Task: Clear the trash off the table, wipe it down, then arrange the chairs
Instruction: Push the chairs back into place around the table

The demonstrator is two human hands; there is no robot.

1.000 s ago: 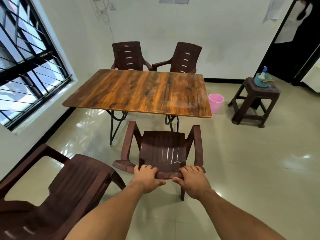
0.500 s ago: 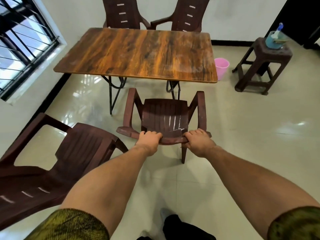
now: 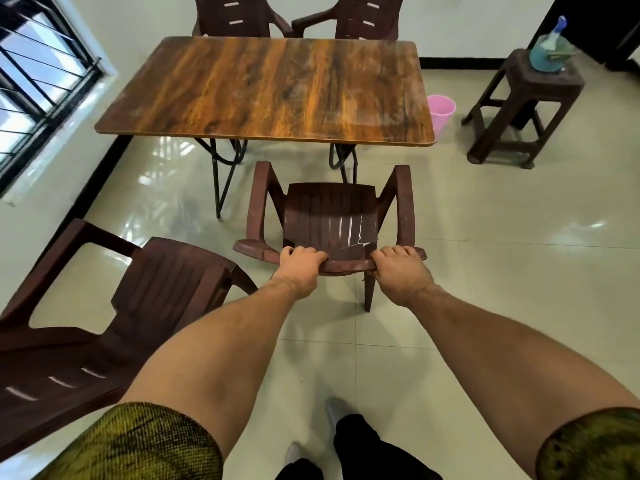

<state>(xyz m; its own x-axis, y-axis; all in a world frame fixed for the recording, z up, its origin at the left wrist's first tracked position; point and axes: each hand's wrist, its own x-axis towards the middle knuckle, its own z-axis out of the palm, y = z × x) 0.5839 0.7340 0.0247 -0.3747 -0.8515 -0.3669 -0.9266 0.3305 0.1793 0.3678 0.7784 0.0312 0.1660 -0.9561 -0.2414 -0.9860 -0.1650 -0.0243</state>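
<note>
Wide view from above, and pale glossy floor tiles (image 3: 502,271) fill the room, catching the light from the barred window (image 3: 41,84) on the left. The wood-grain table (image 3: 270,88) takes up the top half, standing on dark metal legs with a hazy pale patch near its right end.

Lower left, a big brown plastic chair, the left chair (image 3: 166,282), sits at an angle. Its slotted back is nearest the camera and its seat points toward the table, well apart from it.

Centre stage is the middle chair (image 3: 329,216). It faces the table square on, the front of its armrests just short of the table's near edge, with one rear leg visible on the tiles.

On the far side, the far-left chair (image 3: 239,19) and the far-right chair (image 3: 363,19) stand side by side close against the table, their tops cut off by the frame. Off to the right stands a dark brown stool (image 3: 519,109), apart from the table.

Now the grip. The left hand (image 3: 299,270) holds the top rail of the middle chair's backrest with its fingers curled over the edge. The right hand (image 3: 400,271) does the same further along the rail. Both arms are stretched out.

A pink bin (image 3: 441,110) sits on the floor just beside the table's right end. A blue-green bottle (image 3: 550,46) stands on top of the stool. What lies around its base is too blurred to make out.
</note>
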